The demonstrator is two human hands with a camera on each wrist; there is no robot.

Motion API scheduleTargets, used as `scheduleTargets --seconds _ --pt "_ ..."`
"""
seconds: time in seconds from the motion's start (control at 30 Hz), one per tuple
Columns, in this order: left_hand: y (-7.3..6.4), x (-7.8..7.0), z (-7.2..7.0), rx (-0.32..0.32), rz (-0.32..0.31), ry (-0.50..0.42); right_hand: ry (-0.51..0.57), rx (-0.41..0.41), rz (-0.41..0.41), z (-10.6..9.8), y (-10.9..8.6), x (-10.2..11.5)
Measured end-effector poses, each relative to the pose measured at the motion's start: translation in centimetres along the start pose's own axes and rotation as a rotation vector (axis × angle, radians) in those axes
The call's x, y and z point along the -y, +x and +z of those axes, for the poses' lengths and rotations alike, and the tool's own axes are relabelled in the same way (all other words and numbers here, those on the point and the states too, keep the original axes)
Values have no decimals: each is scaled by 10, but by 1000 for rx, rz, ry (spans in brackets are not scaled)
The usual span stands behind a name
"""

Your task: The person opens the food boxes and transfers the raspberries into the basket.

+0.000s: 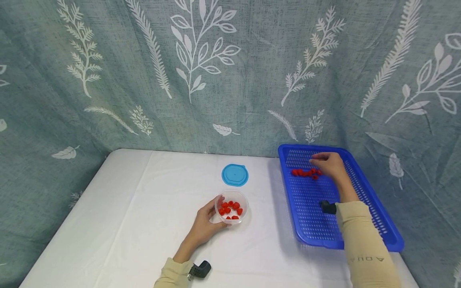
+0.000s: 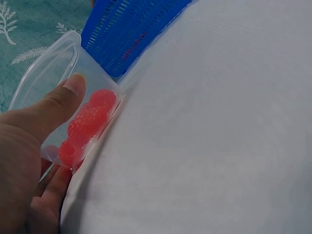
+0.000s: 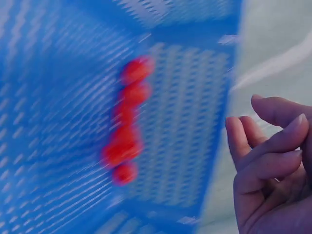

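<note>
The work in hand can be judged as partly done. Several red berries (image 1: 227, 210) are already contained in a clear bowl (image 1: 230, 195), which is placed on the white table (image 1: 144, 200), to the left of the blue basket (image 1: 306, 216). The bowl is gripped at its side by the left hand (image 1: 205, 226), between the thumb and the fingers. A second group of berries (image 1: 300, 173) is found in the basket, near its far end, roughly in a row; this seems to be the part that is left. The right hand (image 1: 330, 165) is held over the basket, close to this row; its fingers are loosely bent, and no berry can be seen between them, so nothing appears to be grasped. The bowl is not covered: the light blue lid (image 1: 235, 175) is laid on the table, just behind it.
</note>
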State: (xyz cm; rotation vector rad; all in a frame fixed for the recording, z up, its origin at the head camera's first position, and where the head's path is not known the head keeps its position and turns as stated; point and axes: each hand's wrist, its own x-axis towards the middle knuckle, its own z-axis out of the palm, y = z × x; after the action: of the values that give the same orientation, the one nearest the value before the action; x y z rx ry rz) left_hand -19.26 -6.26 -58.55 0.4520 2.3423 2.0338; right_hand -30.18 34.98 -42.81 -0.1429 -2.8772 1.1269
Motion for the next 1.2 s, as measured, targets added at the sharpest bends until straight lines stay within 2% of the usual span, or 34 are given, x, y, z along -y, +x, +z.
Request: scheduleTargets --seconds 0.1,0.2,0.33,0.43,0.6,0.7,0.87,0.97,1.2 --pt "-1 -6 1 -8 -11 14 42 37 -57 0 -15 30" --pt "-3 -19 1 -8 -20 13 88 69 -110 2 -35 58" --pt "-8 -32 0 0 9 0 126 61 -179 9 -62 85" --pt "-8 -31 0 1 10 3 169 43 -216 19 -80 98" --pt "-1 -12 1 5 -9 23 272 80 -245 49 -104 113" --pt "1 -3 0 9 -2 21 264 113 -283 78 -113 118" --pt "2 0 -2 24 14 10 186 154 -337 125 -123 118" --pt "3 1 -2 32 16 9 163 158 -332 148 -126 114" --pt "2 0 -3 37 3 20 190 170 -257 189 -124 95"
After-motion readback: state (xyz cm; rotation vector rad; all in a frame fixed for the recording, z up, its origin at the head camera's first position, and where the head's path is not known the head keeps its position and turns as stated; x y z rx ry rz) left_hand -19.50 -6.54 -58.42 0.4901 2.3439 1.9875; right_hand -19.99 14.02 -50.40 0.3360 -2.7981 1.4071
